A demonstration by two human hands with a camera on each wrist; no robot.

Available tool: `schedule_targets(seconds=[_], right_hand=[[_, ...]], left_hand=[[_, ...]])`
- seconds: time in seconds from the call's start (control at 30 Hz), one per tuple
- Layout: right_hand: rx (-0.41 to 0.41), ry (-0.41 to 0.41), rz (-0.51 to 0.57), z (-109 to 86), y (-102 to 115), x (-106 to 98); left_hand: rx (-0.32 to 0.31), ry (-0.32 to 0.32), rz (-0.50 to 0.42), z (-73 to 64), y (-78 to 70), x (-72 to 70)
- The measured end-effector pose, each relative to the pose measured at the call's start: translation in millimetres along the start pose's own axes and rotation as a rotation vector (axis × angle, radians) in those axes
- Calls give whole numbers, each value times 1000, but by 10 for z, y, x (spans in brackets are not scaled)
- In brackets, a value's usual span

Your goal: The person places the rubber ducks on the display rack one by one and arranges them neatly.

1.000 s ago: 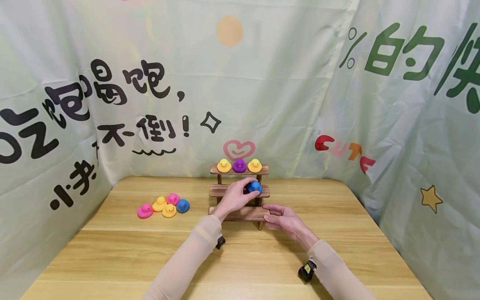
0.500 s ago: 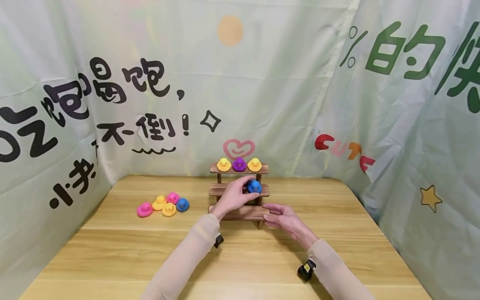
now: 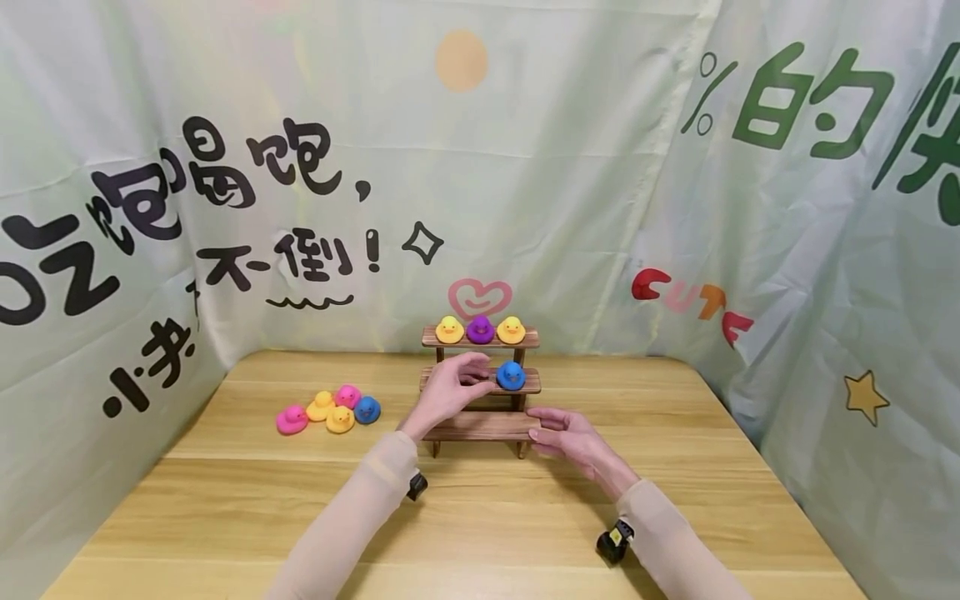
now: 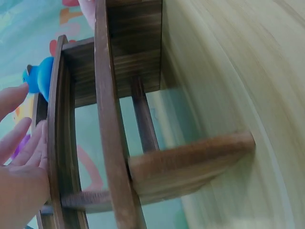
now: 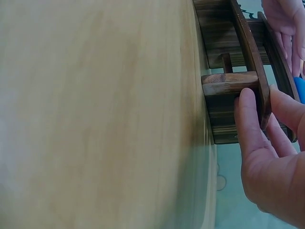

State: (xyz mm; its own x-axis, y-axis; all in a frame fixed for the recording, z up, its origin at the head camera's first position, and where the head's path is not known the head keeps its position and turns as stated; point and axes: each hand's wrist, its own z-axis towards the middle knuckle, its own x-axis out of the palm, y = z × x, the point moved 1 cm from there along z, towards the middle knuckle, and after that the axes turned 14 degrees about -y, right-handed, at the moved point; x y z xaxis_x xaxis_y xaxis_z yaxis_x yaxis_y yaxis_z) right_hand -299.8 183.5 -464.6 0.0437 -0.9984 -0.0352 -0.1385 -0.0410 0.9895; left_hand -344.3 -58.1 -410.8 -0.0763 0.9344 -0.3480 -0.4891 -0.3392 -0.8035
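Observation:
A three-tier wooden display stand (image 3: 480,427) stands at the middle of the table. On the right end of its middle tier sits a blue rubber duck (image 3: 511,376). Just left of that duck is my left hand (image 3: 447,390), fingers loosely bent and apart from it, holding nothing; the left wrist view also has the blue duck (image 4: 45,78) beyond the fingertips. My right hand (image 3: 576,442) pinches the right end of the bottom tier between thumb and fingers, seen closely in the right wrist view. A purple duck (image 3: 481,330) sits on the top tier between two yellow ducks (image 3: 449,330).
To the left on the wooden table (image 3: 225,500) lies a cluster of rubber ducks: two pink (image 3: 292,419), two yellow (image 3: 340,419) and one blue duck (image 3: 367,409). A printed cloth curtain (image 3: 555,183) hangs behind and at both sides.
My left hand has let go of the blue duck and drawn back to the left, leaving it on the middle tier. The right hand stays on the bottom tier.

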Motion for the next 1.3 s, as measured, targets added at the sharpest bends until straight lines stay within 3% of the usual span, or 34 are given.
schedule_targets(seconds=[0.4, 0.77, 1.1, 1.3], right_hand=[[9, 6, 11, 3, 12, -14], [13, 5, 15, 3, 3, -18], [16, 7, 8, 15, 15, -3], [22, 6, 4, 10, 19, -7]], left_hand=[[6, -57, -32, -9, 13, -199], [-31, -120, -47, -94, 102, -502], [-147, -175, -98, -160, 220, -838], [-212, -142, -79, -213, 288, -1018]])
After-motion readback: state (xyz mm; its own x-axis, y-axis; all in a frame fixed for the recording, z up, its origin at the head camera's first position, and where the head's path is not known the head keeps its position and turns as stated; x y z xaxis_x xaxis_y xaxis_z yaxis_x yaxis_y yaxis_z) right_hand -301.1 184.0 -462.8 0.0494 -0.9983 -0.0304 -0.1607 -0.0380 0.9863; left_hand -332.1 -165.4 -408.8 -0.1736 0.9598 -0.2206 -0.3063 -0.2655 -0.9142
